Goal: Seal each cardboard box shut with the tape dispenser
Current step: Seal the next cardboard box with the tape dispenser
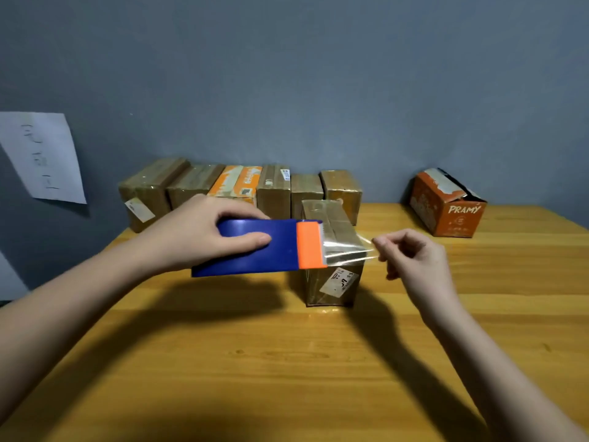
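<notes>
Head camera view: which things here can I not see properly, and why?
- Blue and orange plastic tape dispenser: the roll is hidden inside its body.
- Brown cardboard box in front: its top seam is partly covered by the dispenser and the clear tape strip.
- White label on that box: print too small to read.

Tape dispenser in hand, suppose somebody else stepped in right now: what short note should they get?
Left hand grips the blue and orange tape dispenser.
Right hand pinches the clear tape pulled out above the middle box.
Six boxes line the wall, looking taped.
The orange box at the far right is open.
Left: tape the middle box, then the orange one.
</notes>
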